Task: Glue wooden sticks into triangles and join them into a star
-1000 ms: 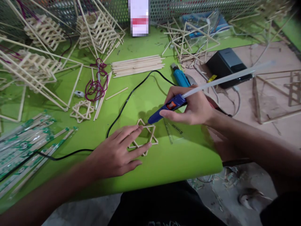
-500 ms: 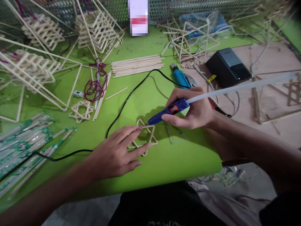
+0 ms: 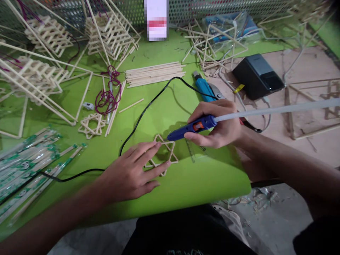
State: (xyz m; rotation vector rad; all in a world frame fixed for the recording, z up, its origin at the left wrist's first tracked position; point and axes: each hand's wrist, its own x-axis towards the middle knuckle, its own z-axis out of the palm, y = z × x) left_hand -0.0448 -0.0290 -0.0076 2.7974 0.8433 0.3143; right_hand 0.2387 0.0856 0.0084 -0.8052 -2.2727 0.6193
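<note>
My right hand (image 3: 217, 124) is wrapped round a blue hot glue gun (image 3: 190, 129), from whose back a long white glue stick (image 3: 278, 108) sticks out. The gun's tip meets the upper edge of a small wooden stick star (image 3: 172, 152) lying flat on the green table. With fingers spread, my left hand (image 3: 138, 170) rests on the star, its fingertips pressing on the sticks and covering its left part. A black cord (image 3: 140, 120) loops across the table behind both hands.
Stick lanterns (image 3: 108, 35) with purple string (image 3: 108, 95) fill the left back. A smaller star (image 3: 92, 125), wrapped sticks (image 3: 32, 166) and a stick bundle (image 3: 155, 74) lie around. Teal-handled cutters (image 3: 203, 88) and a black box (image 3: 257, 76) are at right.
My right hand and the rear of the glue gun have shifted slightly right and down, and the glue stick has swung lower. The tip stays at the star; my left hand is still.
</note>
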